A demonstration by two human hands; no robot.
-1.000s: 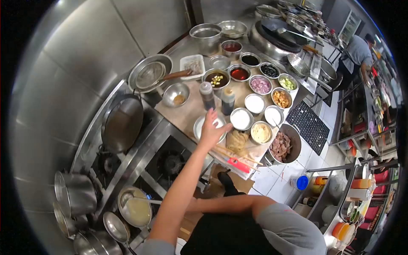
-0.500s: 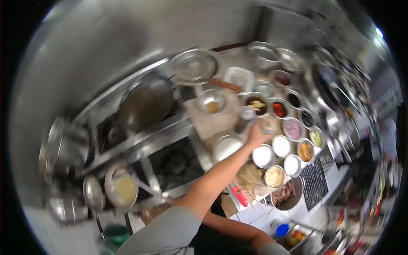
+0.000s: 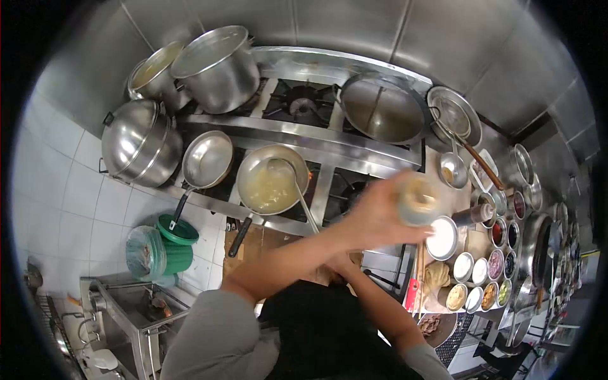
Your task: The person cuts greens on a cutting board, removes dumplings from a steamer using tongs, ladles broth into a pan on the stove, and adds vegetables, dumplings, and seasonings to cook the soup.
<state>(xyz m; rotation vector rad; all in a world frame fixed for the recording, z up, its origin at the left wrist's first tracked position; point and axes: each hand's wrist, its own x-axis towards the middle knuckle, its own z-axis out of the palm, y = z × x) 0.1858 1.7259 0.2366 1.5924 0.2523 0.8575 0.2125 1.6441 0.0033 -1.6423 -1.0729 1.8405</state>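
My left hand (image 3: 380, 215) is closed around a small clear jar (image 3: 416, 201) with a tan top or contents, blurred by motion, held up at the right of the stove. My left forearm crosses over my right one. Partly hidden behind it, my right hand (image 3: 340, 262) is closed at the end of a ladle's handle (image 3: 308, 212). That ladle's bowl rests in a frying pan (image 3: 244, 174) holding pale yellow liquid with pieces in it. A small flame shows at the pan's right rim.
A wok (image 3: 405, 120) with brownish liquid and a tall pot (image 3: 215, 69) stand on the back burners. Left of my pan lies another pan (image 3: 208, 158). Several ingredient bowls, including a white one (image 3: 441, 239), and a dark bottle (image 3: 472, 215) fill the right counter. A green bin (image 3: 177, 256) stands lower left.
My view has swung left toward the stove. The jar has been lifted away from the ingredient bowls and brought nearer the stove in my left hand. The ladle stays in the pan.
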